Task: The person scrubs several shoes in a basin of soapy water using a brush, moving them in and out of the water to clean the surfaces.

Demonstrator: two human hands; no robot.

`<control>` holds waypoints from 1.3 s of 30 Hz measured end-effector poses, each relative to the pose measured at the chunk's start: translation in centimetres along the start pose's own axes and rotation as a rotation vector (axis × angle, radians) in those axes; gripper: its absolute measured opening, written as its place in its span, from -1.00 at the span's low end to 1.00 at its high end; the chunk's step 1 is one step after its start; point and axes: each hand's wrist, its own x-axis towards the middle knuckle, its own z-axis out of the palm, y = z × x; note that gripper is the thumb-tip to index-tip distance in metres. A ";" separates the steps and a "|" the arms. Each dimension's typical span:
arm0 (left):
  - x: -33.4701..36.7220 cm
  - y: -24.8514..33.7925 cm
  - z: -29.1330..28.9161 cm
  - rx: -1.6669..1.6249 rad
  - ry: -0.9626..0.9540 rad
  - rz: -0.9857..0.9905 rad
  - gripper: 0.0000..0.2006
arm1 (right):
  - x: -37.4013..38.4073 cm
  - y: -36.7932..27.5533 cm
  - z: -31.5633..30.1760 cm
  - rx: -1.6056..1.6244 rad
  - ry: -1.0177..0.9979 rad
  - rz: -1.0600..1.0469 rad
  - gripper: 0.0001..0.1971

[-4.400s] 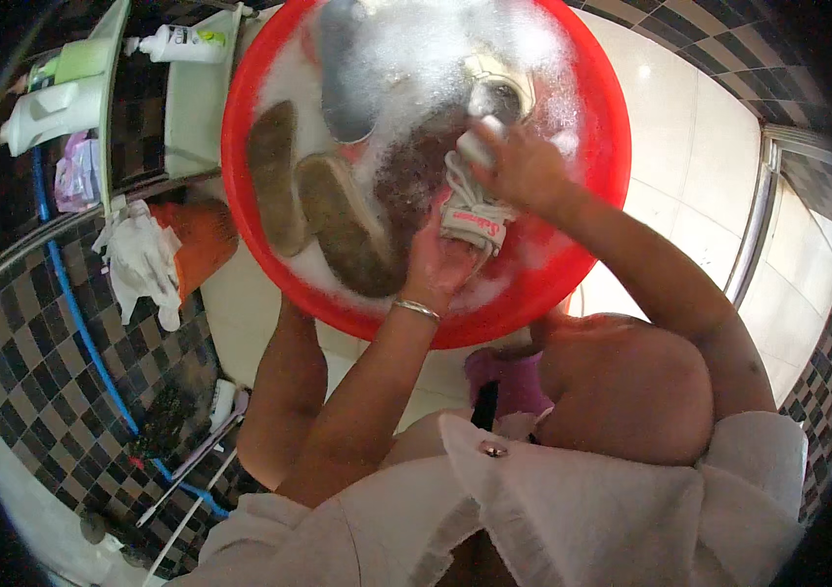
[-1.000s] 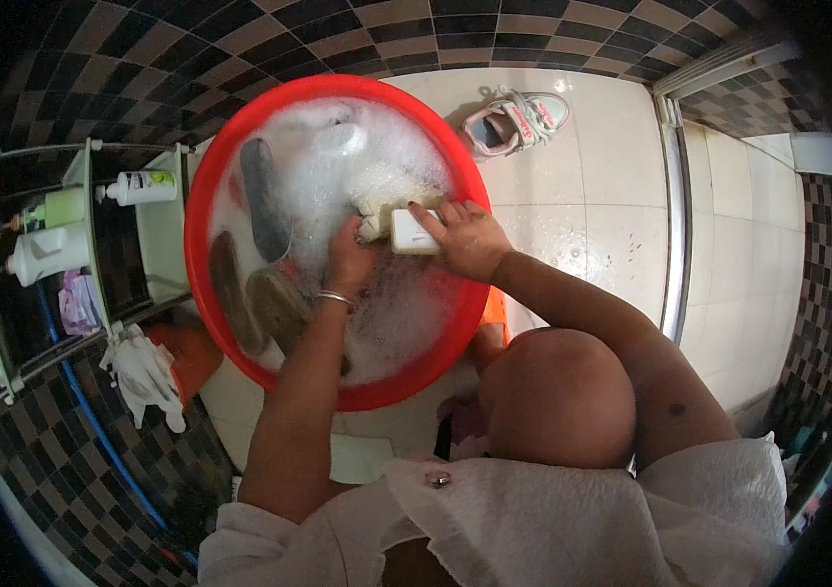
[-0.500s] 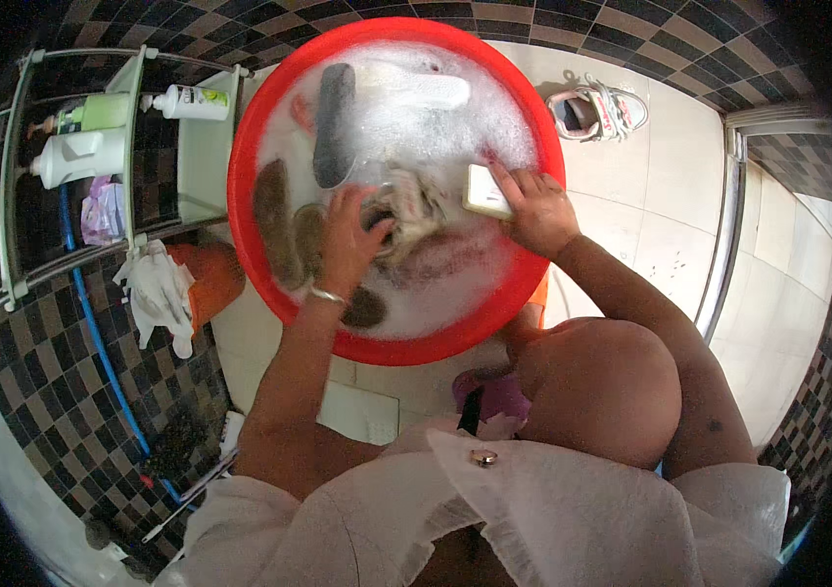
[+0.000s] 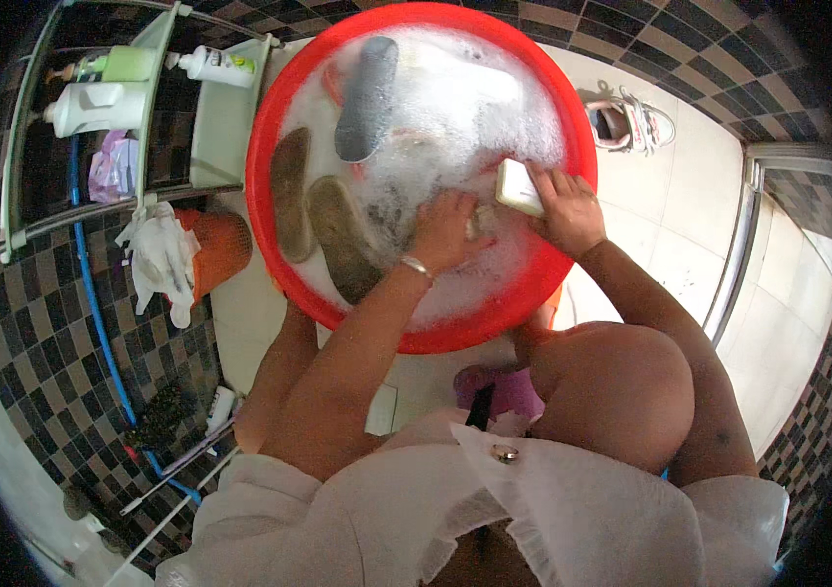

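A large red basin (image 4: 261,245) holds sudsy water. My left hand (image 4: 447,233) reaches into its middle, fingers closed over a pale beige shoe (image 4: 482,225) that is mostly hidden by the hand and foam. At the basin's right rim, my right hand (image 4: 573,210) grips a white rectangular block (image 4: 520,188) with a cream edge; whether it is soap or a brush I cannot tell. A dark grey insole (image 4: 367,98) floats at the back. Two brown insoles, one narrow (image 4: 291,191) and one wider (image 4: 340,230), lie at the left.
A light-coloured sneaker (image 4: 631,124) lies on the floor tiles right of the basin. On the left stands a shelf rack (image 4: 225,132) with bottles, one white (image 4: 88,108). An orange bin (image 4: 223,249) has white cloth or plastic over its edge. A blue hose (image 4: 98,303) runs down the wall.
My left hand has moved right, from beside the insoles onto the pale shoe. The wider brown insole shows more fully. My right hand keeps the block near the right rim. The whole view has shifted slightly.
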 end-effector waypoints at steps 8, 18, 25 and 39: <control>-0.4 -5.4 5.0 -0.177 -0.270 -0.136 -0.46 | -0.7 1.0 -0.4 -0.073 -0.083 0.026 -0.22; 3.5 -11.9 0.1 -1.268 0.217 -0.721 -0.53 | -0.8 1.1 -0.4 -0.028 -0.033 0.006 -0.22; 6.3 -11.7 -2.7 -1.421 0.490 -0.505 -0.57 | 0.2 -0.4 -0.9 0.002 -0.031 -0.009 -0.22; 5.2 -8.9 -2.1 -1.909 0.817 -0.526 -0.71 | -0.3 0.8 -0.8 -0.016 -0.037 0.016 -0.30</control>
